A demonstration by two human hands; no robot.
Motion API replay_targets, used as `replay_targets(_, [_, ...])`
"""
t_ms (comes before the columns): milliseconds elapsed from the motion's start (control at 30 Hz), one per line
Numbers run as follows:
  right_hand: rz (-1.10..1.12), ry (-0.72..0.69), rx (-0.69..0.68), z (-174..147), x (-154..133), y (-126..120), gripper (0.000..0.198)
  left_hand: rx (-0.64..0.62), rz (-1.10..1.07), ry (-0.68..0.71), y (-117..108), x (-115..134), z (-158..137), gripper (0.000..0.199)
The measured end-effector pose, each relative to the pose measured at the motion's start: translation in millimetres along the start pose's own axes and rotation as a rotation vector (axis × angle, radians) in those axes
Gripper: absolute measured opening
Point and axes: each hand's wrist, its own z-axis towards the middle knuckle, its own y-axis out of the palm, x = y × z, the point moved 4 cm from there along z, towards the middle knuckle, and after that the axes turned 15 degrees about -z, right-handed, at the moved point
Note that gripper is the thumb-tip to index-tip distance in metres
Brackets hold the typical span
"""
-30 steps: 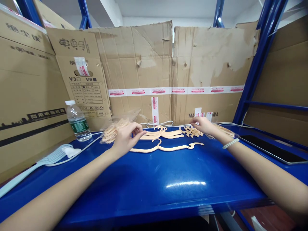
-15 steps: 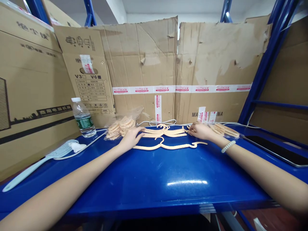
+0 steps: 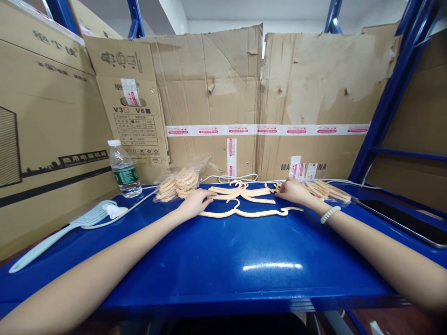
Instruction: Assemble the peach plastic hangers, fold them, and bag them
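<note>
My left hand point(image 3: 194, 204) pinches the left end of a peach plastic clothes hanger point(image 3: 259, 199). Behind it lie more hangers point(image 3: 256, 192) of the same kind, bunched together with their hooks overlapping. Closer to me rests a single hanger point(image 3: 251, 213), and a small curved hook piece point(image 3: 289, 211) touches its right end. My right hand point(image 3: 294, 191) is closed beside several small peach pieces point(image 3: 277, 186) right of the bunch. What its fingertips grip is hidden.
Clear bags of peach parts point(image 3: 178, 184) and long peach pieces point(image 3: 330, 190) flank the hangers. A water bottle point(image 3: 125, 174) and pale blue hairbrush point(image 3: 78, 221) stand and lie left; a dark-screened phone point(image 3: 401, 221) lies right. Cardboard point(image 3: 209, 102) walls the blue table point(image 3: 223, 260).
The hanger in my left hand has shifted toward me, its right arm now apart from the bunch. My right hand stays by the small pieces. The view has shifted slightly.
</note>
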Motion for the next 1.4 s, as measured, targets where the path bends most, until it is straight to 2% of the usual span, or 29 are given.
replay_targets(367, [0.118,0.207,-0.05,-1.6,2.8,-1.1,0.025,-0.054,-0.004,-0.03,3.3,10.5,2.4,0.025])
replay_targets(633, [0.265,0.191,0.008,2.9,12.6,-2.9,0.014,0.007,-0.006,-0.061,-0.6,12.7,0.7,0.013])
replay_targets(733, [0.302,0.197,0.052,3.7,16.1,-5.6,0.023,0.043,-0.019,-0.074,-0.8,13.9,-1.0,0.011])
replay_targets(800, [0.321,0.208,0.076,3.6,20.0,-7.5,0.026,0.063,-0.036,-0.088,0.0,14.1,-2.2,0.01])
replay_targets(933, [0.385,0.251,0.103,2.3,29.7,-12.4,0.013,0.092,-0.091,-0.127,1.7,13.3,-5.3,0.009])
replay_targets(1033, [0.484,0.303,0.091,-0.4,32.4,-17.2,0.017,0.129,-0.137,-0.158,0.6,12.0,-7.7,0.007])
replay_targets(1133, [0.653,0.307,0.019,-4.4,24.1,-20.7,0.019,0.179,-0.175,-0.194,-1.0,9.0,-10.1,0.004])
replay_targets(1267, [0.899,0.237,-0.135,-11.4,1.2,-25.0,0.016,0.238,-0.218,-0.219,-0.1,3.8,-12.6,0.003])
replay_targets(1400, [1.376,0.252,-0.388,-19.0,-18.3,-25.9,0.01,0.274,-0.252,-0.239,2.5,-1.1,-13.6,0.004])
